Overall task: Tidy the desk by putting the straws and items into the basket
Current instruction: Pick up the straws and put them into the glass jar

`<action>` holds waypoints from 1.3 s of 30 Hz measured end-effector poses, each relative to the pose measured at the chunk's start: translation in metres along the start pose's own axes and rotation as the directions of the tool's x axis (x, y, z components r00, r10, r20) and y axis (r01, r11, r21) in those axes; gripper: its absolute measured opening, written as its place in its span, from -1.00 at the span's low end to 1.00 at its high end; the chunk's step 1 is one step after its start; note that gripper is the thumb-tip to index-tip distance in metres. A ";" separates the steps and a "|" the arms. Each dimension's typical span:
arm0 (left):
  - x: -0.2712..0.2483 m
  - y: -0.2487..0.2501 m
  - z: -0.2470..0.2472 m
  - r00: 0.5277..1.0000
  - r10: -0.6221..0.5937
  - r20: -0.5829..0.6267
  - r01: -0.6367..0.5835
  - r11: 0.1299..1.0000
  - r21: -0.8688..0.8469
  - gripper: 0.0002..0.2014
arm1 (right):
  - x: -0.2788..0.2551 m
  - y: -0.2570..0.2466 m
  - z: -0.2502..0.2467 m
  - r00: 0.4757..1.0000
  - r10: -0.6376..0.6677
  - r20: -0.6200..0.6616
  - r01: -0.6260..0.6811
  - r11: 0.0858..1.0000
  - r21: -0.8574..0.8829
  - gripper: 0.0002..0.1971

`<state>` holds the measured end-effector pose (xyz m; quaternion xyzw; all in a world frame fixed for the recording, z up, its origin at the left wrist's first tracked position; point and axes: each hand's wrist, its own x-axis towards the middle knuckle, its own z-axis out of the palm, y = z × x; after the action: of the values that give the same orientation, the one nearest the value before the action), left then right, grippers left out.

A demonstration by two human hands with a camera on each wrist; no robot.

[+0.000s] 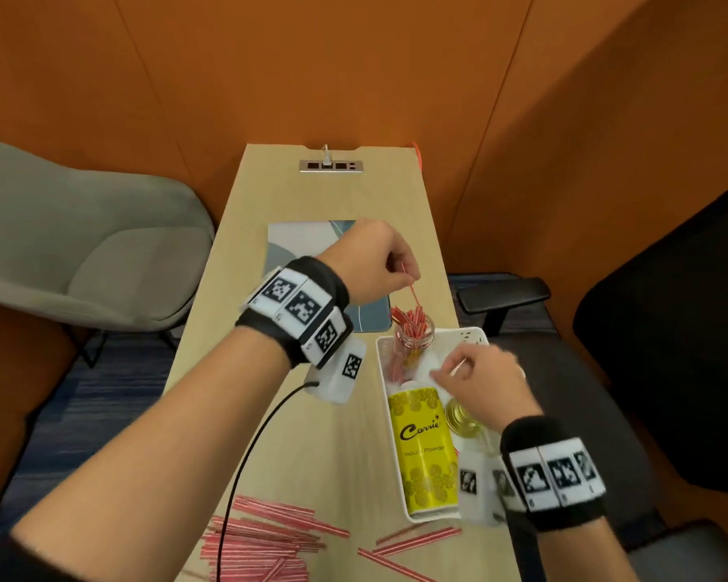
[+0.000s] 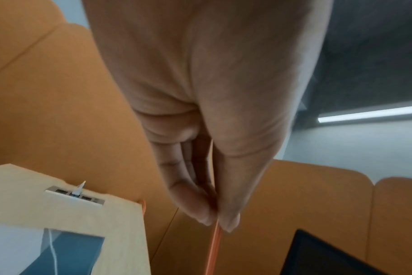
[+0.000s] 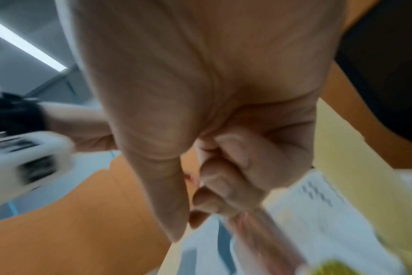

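Observation:
A white basket [image 1: 475, 334] stands at the desk's right edge. In it are a glass jar [image 1: 415, 339] full of red straws, a yellow powder can [image 1: 425, 451] lying down and a clear jar with golden contents [image 1: 459, 413]. My left hand [image 1: 408, 276] [image 2: 218, 221] pinches one red straw [image 1: 412, 294] [image 2: 215, 247] just above the jar's mouth. My right hand [image 1: 446, 371] [image 3: 191, 223] hovers over the basket, fingers curled, pinching a thin straw [image 1: 460, 366] [image 3: 266, 236] that is blurred in the wrist view. Several loose red straws [image 1: 270, 535] lie on the near desk.
A blue-grey mat [image 1: 295, 245] lies mid-desk under my left hand, with a socket strip [image 1: 332, 165] at the far end. A black cable [image 1: 244, 455] runs from my left wrist over the loose straws. A grey chair [image 1: 80, 254] is left, a black chair [image 1: 669, 329] right.

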<state>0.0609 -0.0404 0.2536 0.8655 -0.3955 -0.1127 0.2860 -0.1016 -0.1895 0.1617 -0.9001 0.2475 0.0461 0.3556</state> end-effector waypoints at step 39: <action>-0.298 -0.209 0.183 0.819 -0.569 0.071 0.573 0.816 -0.073 -0.94 | -0.096 0.022 0.208 0.952 -0.028 0.306 0.041 0.998 -0.037 -0.74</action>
<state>-0.0840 0.2184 -0.0263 0.9275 -0.1187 -0.2309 0.2691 -0.1770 -0.0254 0.0183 -0.8939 0.1726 0.1838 0.3707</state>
